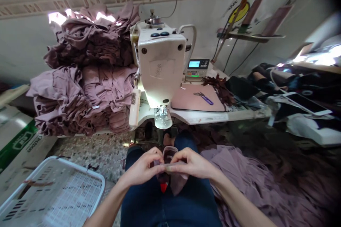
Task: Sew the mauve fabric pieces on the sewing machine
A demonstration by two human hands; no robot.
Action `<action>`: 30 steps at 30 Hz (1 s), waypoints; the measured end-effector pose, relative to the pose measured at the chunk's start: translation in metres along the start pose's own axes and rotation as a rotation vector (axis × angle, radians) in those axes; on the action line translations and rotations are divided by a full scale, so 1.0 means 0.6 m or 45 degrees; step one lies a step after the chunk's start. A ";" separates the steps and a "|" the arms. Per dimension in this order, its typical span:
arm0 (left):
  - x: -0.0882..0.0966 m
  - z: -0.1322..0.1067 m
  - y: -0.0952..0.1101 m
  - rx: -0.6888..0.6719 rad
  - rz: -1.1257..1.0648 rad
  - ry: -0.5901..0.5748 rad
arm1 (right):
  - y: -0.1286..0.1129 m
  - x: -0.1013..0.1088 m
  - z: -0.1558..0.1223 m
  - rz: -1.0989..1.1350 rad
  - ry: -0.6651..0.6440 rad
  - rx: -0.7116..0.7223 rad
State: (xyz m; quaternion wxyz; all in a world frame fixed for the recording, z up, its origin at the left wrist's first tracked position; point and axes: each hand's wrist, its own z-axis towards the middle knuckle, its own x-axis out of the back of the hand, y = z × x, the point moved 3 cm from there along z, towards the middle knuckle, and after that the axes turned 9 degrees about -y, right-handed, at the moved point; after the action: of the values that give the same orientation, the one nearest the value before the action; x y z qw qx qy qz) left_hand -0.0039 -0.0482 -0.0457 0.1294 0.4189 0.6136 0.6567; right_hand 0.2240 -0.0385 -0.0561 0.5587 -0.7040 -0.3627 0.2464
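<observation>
Over my lap [170, 209], L hand [145, 166] & R hand [195, 165], fingers [177, 167] pinched on mauve fabric pc [178, 184], nr sewing mach [162, 60].

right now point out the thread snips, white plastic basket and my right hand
Thread snips [206, 98]: head view, purple handle
White plastic basket [102, 183]: head view, rim
Right hand [193, 163]: head view, its back

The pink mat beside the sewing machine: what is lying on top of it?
Purple-handled snips lie on the pink mat. Dark brown scraps overlap its far right corner; whatever is under them, and behind the sewing machine at its left, is hidden.
</observation>
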 end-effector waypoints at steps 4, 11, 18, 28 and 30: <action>-0.013 0.022 -0.004 0.117 -0.324 0.027 | -0.015 0.022 -0.007 -0.062 0.124 0.155; 0.016 0.020 0.008 0.067 -0.407 0.407 | -0.022 0.038 -0.010 -0.163 0.492 0.287; 0.054 0.014 0.047 -0.186 0.300 0.446 | -0.078 0.007 -0.023 -0.322 0.783 0.452; 0.090 0.043 0.080 -0.177 0.106 0.456 | -0.116 0.045 0.005 -0.297 0.995 0.550; 0.098 0.049 0.086 -0.140 0.078 0.512 | -0.116 0.056 0.015 -0.214 1.000 0.549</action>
State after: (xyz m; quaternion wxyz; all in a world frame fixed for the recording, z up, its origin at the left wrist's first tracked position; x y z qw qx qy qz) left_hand -0.0015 0.0014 0.0217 0.0069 0.2901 0.5773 0.7632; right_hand 0.2213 0.0014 0.0110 0.8058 -0.5798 -0.1198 -0.0156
